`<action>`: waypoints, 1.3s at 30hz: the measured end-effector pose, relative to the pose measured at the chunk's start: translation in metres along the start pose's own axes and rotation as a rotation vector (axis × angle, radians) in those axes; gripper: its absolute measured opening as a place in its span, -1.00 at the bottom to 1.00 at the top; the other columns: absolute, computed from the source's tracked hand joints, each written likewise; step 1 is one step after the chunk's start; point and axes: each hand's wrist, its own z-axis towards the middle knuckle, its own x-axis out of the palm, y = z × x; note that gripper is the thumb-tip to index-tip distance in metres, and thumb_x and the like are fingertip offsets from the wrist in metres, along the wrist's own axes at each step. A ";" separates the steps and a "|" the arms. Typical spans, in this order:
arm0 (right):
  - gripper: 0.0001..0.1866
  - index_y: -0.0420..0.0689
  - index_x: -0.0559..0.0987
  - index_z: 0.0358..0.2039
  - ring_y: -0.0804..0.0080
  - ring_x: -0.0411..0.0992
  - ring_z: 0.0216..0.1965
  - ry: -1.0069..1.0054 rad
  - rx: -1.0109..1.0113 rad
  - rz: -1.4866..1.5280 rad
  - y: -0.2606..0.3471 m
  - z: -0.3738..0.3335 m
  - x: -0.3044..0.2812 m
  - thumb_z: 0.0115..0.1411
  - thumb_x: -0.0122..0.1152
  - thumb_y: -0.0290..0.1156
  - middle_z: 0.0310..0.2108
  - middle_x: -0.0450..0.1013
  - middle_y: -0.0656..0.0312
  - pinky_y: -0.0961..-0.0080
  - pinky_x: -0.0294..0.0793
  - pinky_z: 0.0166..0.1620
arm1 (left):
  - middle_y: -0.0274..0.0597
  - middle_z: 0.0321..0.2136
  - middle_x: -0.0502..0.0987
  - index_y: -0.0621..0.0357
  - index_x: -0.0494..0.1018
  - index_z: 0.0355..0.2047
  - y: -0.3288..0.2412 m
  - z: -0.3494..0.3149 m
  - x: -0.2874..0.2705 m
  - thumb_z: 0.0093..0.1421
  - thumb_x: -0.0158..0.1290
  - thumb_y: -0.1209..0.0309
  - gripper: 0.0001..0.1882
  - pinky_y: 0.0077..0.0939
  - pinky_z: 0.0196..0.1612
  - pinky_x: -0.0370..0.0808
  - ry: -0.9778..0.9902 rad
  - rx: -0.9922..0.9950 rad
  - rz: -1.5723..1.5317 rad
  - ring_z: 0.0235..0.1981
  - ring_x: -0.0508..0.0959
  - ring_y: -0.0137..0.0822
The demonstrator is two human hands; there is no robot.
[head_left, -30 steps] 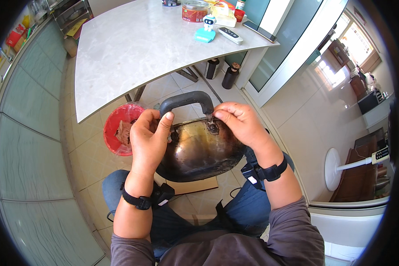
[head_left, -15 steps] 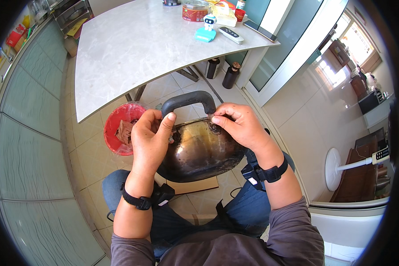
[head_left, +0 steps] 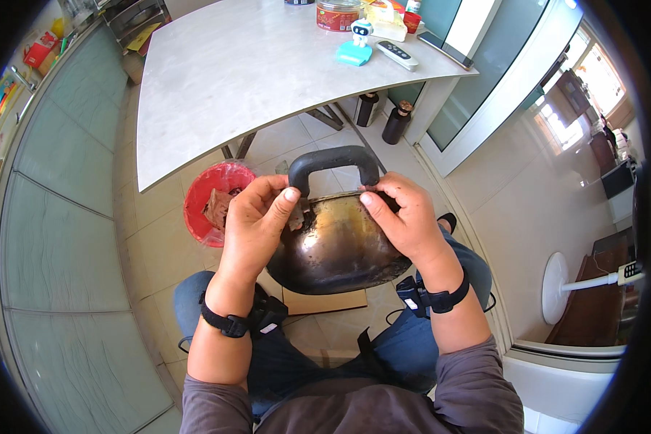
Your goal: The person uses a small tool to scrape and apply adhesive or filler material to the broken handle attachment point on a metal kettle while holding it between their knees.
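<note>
Pot (head_left: pixel 340 242), scorched metal, black arched handle (head_left: pixel 333 158); located before the near edge of the table (head_left: pixel 231 87); left hand (head_left: pixel 257 220) pinching the handle's left foot; right hand (head_left: pixel 409 217), its right foot; a loosened pinch could let the pot tip.

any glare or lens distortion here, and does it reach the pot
Head view: pale highlights shine on the dark metal pot; head view: the window at upper right looks washed out, with bright glare on the glossy surface beside it; head view: the table edge bows, and the frame's corners go black.
</note>
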 end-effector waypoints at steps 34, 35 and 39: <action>-0.81 -0.26 0.62 -0.37 0.15 0.46 -0.40 0.005 -0.073 0.054 -0.013 0.007 -0.003 0.20 0.32 -0.37 -0.47 0.49 0.12 0.35 0.44 -0.26 | -0.47 -0.54 0.49 0.32 0.55 -0.25 0.000 -0.002 -0.007 0.27 0.18 0.50 -0.88 -0.69 -0.45 0.33 0.021 0.042 0.226 -0.49 0.39 -0.66; -0.81 -0.25 0.62 -0.37 0.15 0.47 -0.38 0.001 -0.100 0.041 -0.013 0.009 -0.003 0.18 0.33 -0.37 -0.47 0.50 0.13 0.34 0.44 -0.24 | -0.47 -0.55 0.48 0.32 0.54 -0.26 0.002 -0.003 -0.009 0.26 0.19 0.50 -0.89 -0.70 -0.46 0.33 0.040 0.043 0.244 -0.50 0.38 -0.67; -0.77 -0.22 0.61 -0.27 0.10 0.48 -0.29 -0.110 -0.166 -0.175 -0.007 0.013 0.001 0.14 0.37 -0.36 -0.34 0.52 0.11 0.30 0.46 -0.15 | -0.47 -0.58 0.49 0.32 0.53 -0.32 -0.001 -0.004 -0.011 0.22 0.22 0.52 -0.89 -0.72 -0.50 0.31 0.052 -0.019 0.250 -0.53 0.38 -0.68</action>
